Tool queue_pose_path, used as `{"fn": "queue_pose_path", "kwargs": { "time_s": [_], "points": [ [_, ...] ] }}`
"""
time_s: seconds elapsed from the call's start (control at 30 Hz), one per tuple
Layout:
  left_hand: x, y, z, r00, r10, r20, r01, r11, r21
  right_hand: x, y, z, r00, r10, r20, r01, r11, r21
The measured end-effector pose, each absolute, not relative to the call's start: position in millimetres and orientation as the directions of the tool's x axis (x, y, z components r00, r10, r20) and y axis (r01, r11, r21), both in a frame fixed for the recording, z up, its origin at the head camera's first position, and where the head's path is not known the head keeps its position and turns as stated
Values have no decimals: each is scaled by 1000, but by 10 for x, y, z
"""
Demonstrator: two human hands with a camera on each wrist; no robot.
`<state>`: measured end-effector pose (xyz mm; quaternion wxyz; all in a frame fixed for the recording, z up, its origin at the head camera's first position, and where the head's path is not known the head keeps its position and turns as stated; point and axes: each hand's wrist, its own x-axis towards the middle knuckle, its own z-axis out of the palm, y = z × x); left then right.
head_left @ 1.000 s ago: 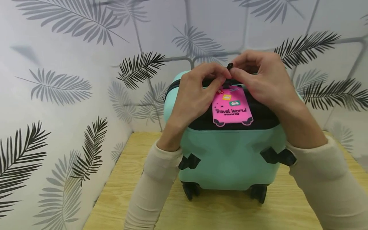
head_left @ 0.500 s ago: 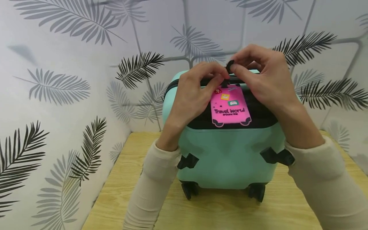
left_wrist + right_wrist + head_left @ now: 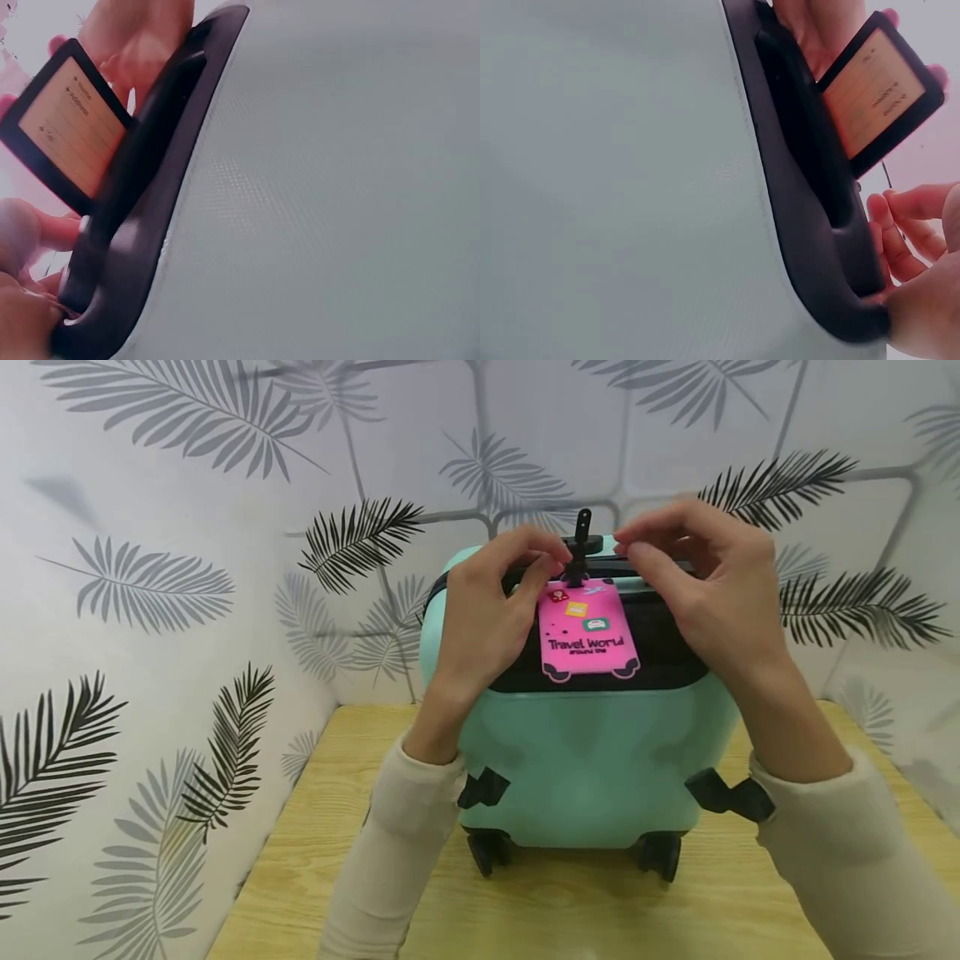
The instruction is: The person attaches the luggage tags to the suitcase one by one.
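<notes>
A pink luggage tag (image 3: 588, 635) printed "Travel World" lies against the black handle panel (image 3: 667, 652) of a mint-green suitcase (image 3: 577, 760). From the tag's top, a black strap (image 3: 582, 527) is looped at the handle, and its holed end sticks upward. My left hand (image 3: 495, 602) pinches the strap near its base with thumb and index finger. Just right of the strap, my right hand (image 3: 712, 585) hovers with bent, relaxed fingers and nothing visible between them. Both wrist views show the suitcase handle (image 3: 142, 142) and the tag's back, an address card (image 3: 877, 97) in a black frame.
The suitcase stands on small black wheels (image 3: 660, 856) on a light wooden table (image 3: 300, 868). Black corner pieces (image 3: 483, 787) sit on its front. Behind it is a wall (image 3: 187, 560) with a feather-leaf pattern.
My right hand has let go of the strap's end and moved right, away from it. The strap end now stands up freely. My left hand keeps its pinch; the view has shifted slightly.
</notes>
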<state>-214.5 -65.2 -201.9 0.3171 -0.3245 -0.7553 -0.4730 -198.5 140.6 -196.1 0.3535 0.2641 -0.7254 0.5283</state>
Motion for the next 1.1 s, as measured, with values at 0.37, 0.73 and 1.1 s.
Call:
{"fn": "queue_pose_path", "kwargs": {
  "time_s": [0.37, 0.73, 1.1],
  "points": [
    [-1926, -1137, -2322, -505, 26, 862, 851, 179, 493, -1705, 1760, -2288, -544, 58, 837, -838, 17, -546],
    [-1673, -1727, -2919, -649, -89, 756, 734, 187, 653, -1475, 2250, -2943, -615, 0, 788, -773, -194, -604],
    [-1409, -2036, -3458, -821, -99, 562, 511, 308, 802, -1179, 2556, -3532, -856, -11, 517, -467, 448, -762]
  ]
}}
